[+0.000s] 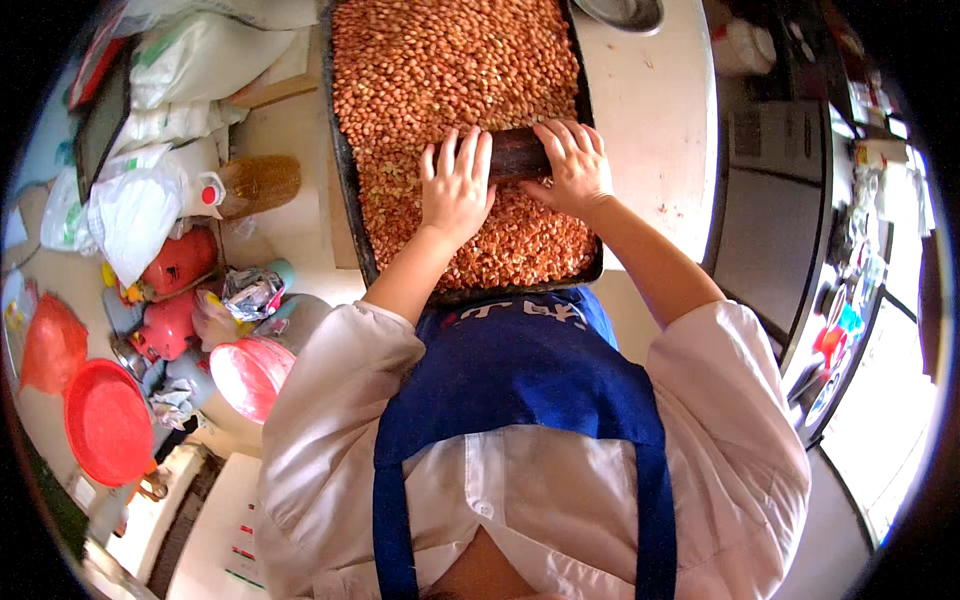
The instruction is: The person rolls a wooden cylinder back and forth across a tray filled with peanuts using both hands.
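Observation:
A long dark tray [351, 195] full of reddish-skinned peanuts [455, 65] lies in front of me. Whole nuts fill its far part, while the near part has broken, paler peanut pieces [510, 235]. Across the tray, on top of the nuts, rests a thick dark-brown rolling pin [518, 155]. My left hand [457, 190] is laid over its left end, fingers pointing away from me. At the other end, my right hand [577, 172] curves over the pin with the thumb on the near side. Both palms hide the pin's ends.
A metal bowl [625, 12] stands on the pale table [650, 120] at the far right. On the left are an oil bottle [258, 187], white bags [140, 215], a red basin [108, 420] and a pink basin [250, 378]. A dark cabinet [770, 220] is to the right.

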`<state>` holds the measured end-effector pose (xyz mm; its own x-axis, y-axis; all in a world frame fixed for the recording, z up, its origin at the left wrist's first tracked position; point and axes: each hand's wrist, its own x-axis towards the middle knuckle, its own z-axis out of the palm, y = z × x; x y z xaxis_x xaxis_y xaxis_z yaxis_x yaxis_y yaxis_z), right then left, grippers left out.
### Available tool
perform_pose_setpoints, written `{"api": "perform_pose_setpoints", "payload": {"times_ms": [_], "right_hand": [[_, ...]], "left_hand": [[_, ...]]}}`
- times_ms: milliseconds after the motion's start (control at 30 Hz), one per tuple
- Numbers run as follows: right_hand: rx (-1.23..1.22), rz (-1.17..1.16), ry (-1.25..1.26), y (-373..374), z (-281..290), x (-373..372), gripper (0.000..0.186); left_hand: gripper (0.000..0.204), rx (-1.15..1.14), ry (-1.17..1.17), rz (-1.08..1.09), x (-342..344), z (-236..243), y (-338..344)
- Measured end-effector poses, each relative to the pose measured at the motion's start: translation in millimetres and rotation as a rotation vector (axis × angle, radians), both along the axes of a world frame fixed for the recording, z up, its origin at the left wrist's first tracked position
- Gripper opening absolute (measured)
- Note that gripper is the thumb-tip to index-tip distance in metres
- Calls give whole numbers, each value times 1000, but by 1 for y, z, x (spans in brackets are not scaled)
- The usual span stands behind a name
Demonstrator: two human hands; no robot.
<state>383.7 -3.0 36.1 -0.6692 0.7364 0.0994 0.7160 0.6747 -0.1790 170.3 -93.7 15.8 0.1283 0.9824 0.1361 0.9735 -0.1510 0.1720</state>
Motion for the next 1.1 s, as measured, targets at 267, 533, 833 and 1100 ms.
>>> {"api": "perform_pose_setpoints", "payload": {"times_ms": [267, 533, 833, 1100], "right_hand": [[-279, 53, -493, 25, 55, -83, 91], [-28, 100, -250, -9, 5, -124, 69], [72, -204, 32, 70, 11, -155, 69], [19, 9, 130, -31, -11, -69, 62]], "left_hand": [[91, -270, -63, 99, -53, 51, 13], [79, -46, 16, 169, -112, -3, -25], [105, -184, 69, 351, -146, -7, 76], [94, -95, -54, 6, -90, 9, -32]]}}
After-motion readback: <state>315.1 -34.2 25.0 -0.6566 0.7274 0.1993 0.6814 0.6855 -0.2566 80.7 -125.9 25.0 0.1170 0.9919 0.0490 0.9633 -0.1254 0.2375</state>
